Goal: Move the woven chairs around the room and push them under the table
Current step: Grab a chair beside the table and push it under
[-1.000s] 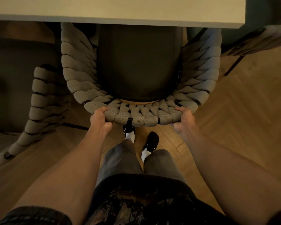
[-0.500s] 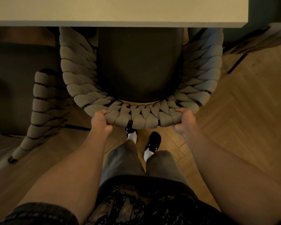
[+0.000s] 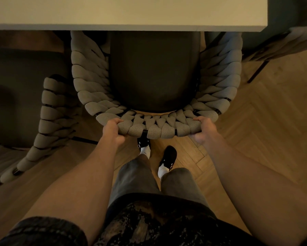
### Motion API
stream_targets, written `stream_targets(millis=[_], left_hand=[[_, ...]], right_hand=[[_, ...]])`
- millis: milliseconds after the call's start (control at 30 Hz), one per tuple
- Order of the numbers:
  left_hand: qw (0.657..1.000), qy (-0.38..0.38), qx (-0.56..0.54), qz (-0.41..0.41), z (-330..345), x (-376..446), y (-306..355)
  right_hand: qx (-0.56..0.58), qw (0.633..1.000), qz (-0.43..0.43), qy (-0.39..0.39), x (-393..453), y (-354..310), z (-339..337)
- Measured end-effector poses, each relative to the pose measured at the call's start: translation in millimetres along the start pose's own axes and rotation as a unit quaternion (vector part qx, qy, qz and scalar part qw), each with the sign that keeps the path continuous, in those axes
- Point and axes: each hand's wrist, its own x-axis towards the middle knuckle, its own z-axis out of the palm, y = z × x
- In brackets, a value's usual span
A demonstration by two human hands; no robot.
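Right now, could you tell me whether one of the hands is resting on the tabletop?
No, the left hand and the right hand both grip the woven chair by its backrest rim, below the table.

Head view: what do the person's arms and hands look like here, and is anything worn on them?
Both forearms are bare, and the left hand and right hand show no gloves, rings or watch. A dark ribbed sleeve cuff sits at the left upper arm. The right sleeve is barely in view.

Front of woven chair (image 3: 156, 82) tucked under table (image 3: 127, 13) edge, near its right corner. Second chair (image 3: 48, 118) just left, third chair (image 3: 291, 45) beyond the right corner.
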Motion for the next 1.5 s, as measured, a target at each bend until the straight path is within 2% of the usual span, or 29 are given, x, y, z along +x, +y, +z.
stream_targets(millis=[167, 300, 500, 600, 700, 833, 1000, 1133, 1367, 1500], left_hand=[[1.0, -0.018, -0.019, 0.011, 3, 2, -3], [0.999, -0.033, 0.0, 0.001, -3, 0, -2], [0.997, -0.071, -0.003, 0.005, -17, -27, -9], [0.996, -0.083, 0.022, 0.029, -34, -41, -14], [0.996, -0.054, 0.05, 0.059, -52, -52, -20], [0.993, -0.038, 0.084, 0.08, -78, -66, -32], [0.989, -0.009, 0.106, 0.107, -111, -78, -52], [0.99, -0.012, 0.1, 0.099, -147, -90, -71], [0.995, 0.015, 0.062, 0.078, -237, -102, -94], [0.996, 0.043, 0.028, 0.072, -299, -104, -102]], right_hand=[[-0.001, 1.0, -0.007, -0.013, -5, -4, 0], [-0.013, 0.998, -0.003, -0.055, -12, -1, -7], [-0.056, 0.994, -0.051, -0.081, -30, 8, -25], [-0.106, 0.988, -0.081, -0.076, -42, 17, -34], [-0.181, 0.977, -0.09, -0.07, -52, 26, -45], [-0.302, 0.943, -0.112, -0.084, -63, 39, -59], [-0.381, 0.909, -0.134, -0.1, -74, 55, -62], [-0.444, 0.878, -0.13, -0.121, -80, 78, -55], [-0.578, 0.789, -0.135, -0.16, -105, 139, -21], [-0.624, 0.75, -0.122, -0.181, -124, 184, 9]])
